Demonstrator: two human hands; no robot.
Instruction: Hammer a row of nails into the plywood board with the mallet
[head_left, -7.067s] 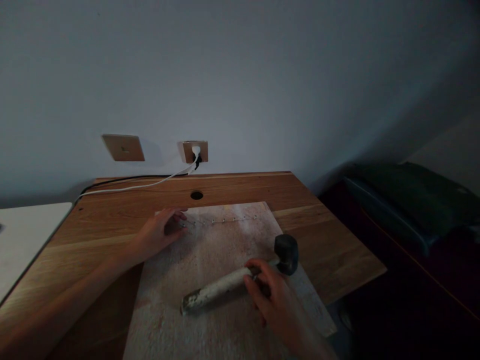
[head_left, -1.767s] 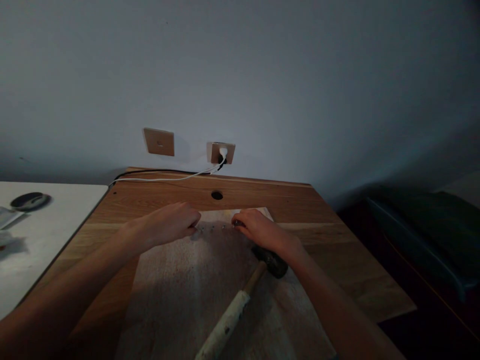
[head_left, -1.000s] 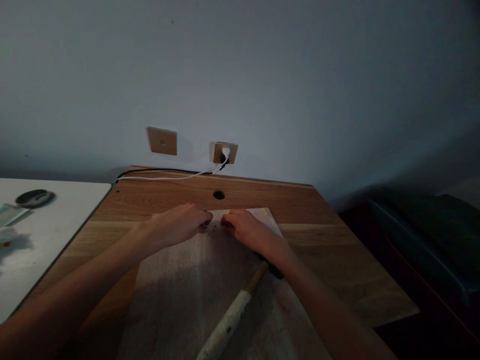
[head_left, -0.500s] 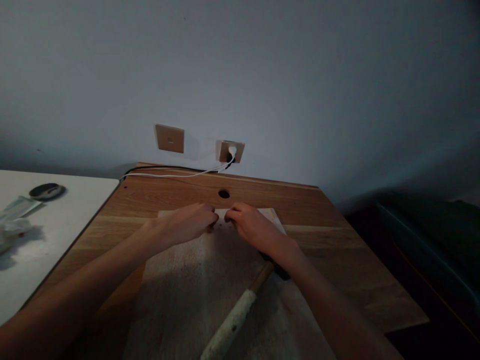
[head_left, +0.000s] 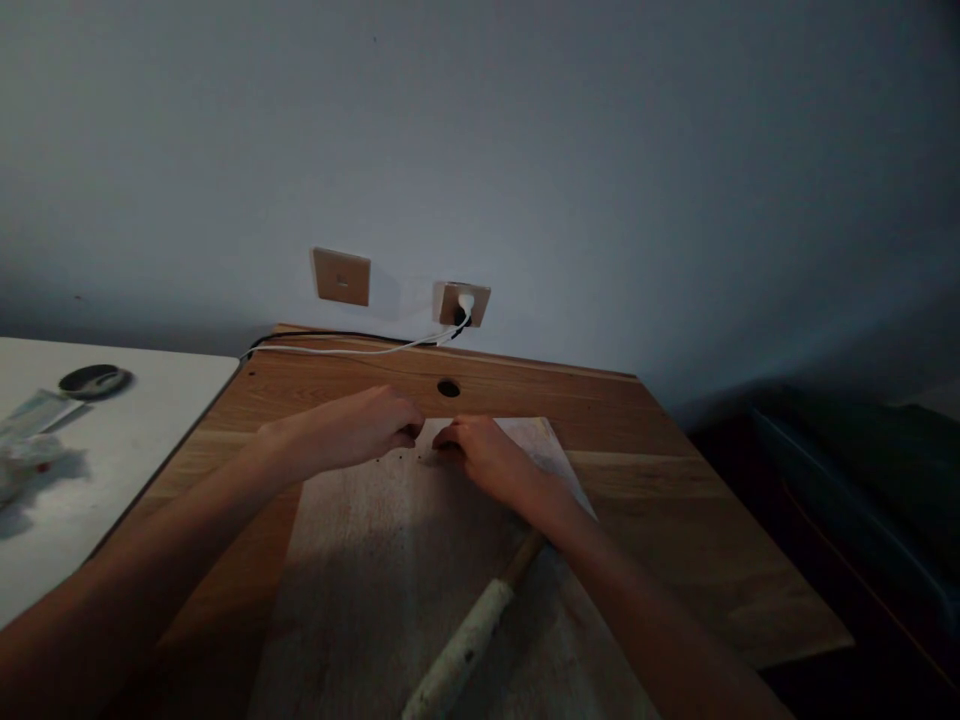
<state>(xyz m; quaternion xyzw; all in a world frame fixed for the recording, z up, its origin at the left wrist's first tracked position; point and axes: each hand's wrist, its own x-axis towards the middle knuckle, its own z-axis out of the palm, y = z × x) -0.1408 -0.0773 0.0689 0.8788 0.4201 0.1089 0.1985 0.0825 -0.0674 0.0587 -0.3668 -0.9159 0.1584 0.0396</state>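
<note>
A pale wooden board lies on the brown wooden desk. Over its far edge my left hand is closed, fingers curled and thumb tucked in. Just to the right my right hand is pinched low over the board, a small gap from the left. What either set of fingers holds is too small or hidden to make out. Several tiny dark dots mark the board near the fingertips. A hammer with a pale-wrapped handle rests slantwise on the board, its head hidden under my right forearm.
The wooden desk meets the wall, with a round cable hole near its back. White and black cables run to a plug in the wall socket. A white table on the left bears a dark oval object and plastic packaging.
My left hand has shifted left and slightly up, uncovering dots on the board. The right hand has moved a little left, and its forearm now covers the hammer's head.
</note>
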